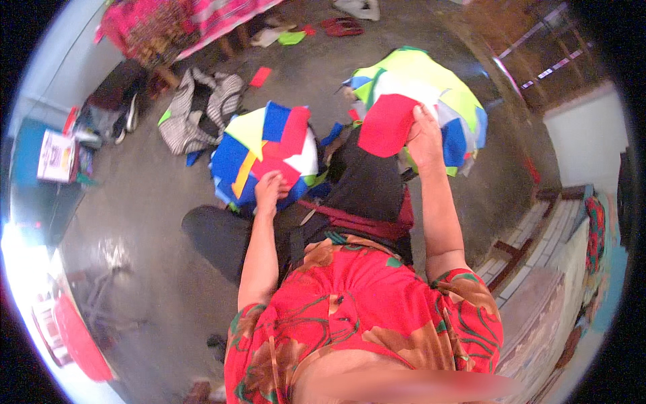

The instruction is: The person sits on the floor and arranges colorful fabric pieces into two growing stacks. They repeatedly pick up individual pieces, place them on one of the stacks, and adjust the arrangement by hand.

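Note:
My right hand (424, 138) grips a red felt piece (385, 124) and holds it up over a pile of coloured felt pieces (431, 87) in yellow-green, white and blue. My left hand (270, 188) rests on a second pile of felt pieces (262, 151) in blue, yellow, red and white, pinching a red piece at the pile's near edge. Both piles lie on the grey concrete floor (148, 202) in front of me. Dark cloth (363, 182) covers my lap between the two piles.
A striped bag (202, 108) lies on the floor at the back left, beside a dark bundle. A pink patterned cloth (168, 23) hangs over furniture at the top left. A red basin (81, 340) sits at the lower left. A wooden bench (531, 242) stands at the right.

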The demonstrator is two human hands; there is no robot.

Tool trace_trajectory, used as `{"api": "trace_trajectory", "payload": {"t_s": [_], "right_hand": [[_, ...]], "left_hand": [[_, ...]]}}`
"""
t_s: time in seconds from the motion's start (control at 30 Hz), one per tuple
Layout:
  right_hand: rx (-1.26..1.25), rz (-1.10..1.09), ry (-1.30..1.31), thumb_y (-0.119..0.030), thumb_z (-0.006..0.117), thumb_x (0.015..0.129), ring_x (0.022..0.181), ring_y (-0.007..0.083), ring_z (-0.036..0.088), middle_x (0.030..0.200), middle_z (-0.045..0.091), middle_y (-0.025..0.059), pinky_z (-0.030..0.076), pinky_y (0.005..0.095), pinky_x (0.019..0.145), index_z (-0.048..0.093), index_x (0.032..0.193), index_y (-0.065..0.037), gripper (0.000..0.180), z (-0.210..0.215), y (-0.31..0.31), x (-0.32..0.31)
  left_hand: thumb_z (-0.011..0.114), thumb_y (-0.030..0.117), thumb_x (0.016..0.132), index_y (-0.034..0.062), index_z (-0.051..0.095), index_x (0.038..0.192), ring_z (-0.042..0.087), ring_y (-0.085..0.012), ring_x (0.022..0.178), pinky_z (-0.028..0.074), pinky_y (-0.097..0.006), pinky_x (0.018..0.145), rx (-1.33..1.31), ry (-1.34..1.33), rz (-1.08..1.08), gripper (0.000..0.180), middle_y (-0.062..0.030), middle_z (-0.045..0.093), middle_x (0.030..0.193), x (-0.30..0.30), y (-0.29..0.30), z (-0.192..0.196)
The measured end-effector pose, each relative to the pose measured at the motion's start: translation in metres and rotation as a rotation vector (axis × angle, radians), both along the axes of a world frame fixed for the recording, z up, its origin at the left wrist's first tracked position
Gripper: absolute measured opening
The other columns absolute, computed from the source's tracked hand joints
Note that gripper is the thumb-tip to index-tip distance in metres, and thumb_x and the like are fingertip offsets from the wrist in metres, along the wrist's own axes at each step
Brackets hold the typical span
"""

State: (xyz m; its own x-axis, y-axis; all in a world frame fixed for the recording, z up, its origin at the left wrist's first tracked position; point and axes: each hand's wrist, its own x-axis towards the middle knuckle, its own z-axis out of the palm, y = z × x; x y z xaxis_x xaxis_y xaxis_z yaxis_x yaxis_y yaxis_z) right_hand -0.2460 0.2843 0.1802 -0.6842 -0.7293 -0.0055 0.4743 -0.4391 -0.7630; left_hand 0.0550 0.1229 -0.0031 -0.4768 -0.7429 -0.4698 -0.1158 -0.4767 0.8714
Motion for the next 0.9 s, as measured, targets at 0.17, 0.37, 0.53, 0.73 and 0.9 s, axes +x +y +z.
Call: {"api": "trace_trajectory", "payload": {"t_s": [0.17,0.37,0.53,0.73,0.9], "right_hand": [[0.18,0.452,-0.05,-0.014,0.05,0.089,0.093,0.0166,0.059,0.101,0.06,0.007,0.046,0.0313,0.085,0.052,0.105,-0.003,0.02,-0.073,-0.032,0.062],[0.352,0.888,0.145,-0.018,0.052,0.089,0.082,0.0074,0.053,0.089,0.057,-0.0001,0.043,0.0238,0.077,0.054,0.098,-0.004,0.017,-0.092,-0.047,0.111],[0.399,0.933,0.294,-0.019,0.052,0.089,0.08,0.0081,0.053,0.09,0.057,0.0006,0.044,0.0238,0.074,0.053,0.096,-0.003,0.017,-0.114,-0.048,0.105],[0.383,0.44,0.17,-0.022,0.047,0.092,0.083,0.0146,0.058,0.094,0.06,0.0073,0.048,0.0274,0.073,0.05,0.1,-0.006,0.019,-0.112,-0.053,0.102],[0.339,0.173,-0.004,-0.026,0.043,0.094,0.08,0.0143,0.06,0.093,0.062,0.0088,0.049,0.0272,0.07,0.05,0.098,-0.008,0.02,-0.107,-0.054,0.088]], "left_hand": [[0.061,0.026,0.082,0.0057,0.048,0.118,0.058,-0.0165,0.092,0.046,-0.03,0.076,-0.084,0.161,-0.185,0.043,-0.0081,0.059,0.102,-0.004,0.006,0.024],[0.07,0.017,0.072,0.0038,0.041,0.125,0.046,-0.0173,0.11,0.038,-0.031,0.093,-0.151,0.287,-0.365,0.062,-0.0071,0.05,0.118,-0.011,0.015,0.038],[0.07,0.019,0.073,0.0039,0.053,0.114,0.054,-0.0121,0.092,0.043,-0.027,0.082,-0.078,0.13,-0.527,0.047,-0.0008,0.058,0.101,-0.016,0.019,0.051],[0.07,0.023,0.075,0.0007,0.058,0.102,0.051,-0.0089,0.078,0.042,-0.025,0.07,-0.194,0.01,-0.275,0.037,0.0,0.057,0.087,-0.017,0.013,0.038],[0.061,0.011,0.082,-0.004,0.05,0.109,0.052,-0.0115,0.091,0.042,-0.027,0.081,-0.222,0.157,0.002,0.033,-0.0063,0.057,0.102,-0.038,0.001,0.063]]}}
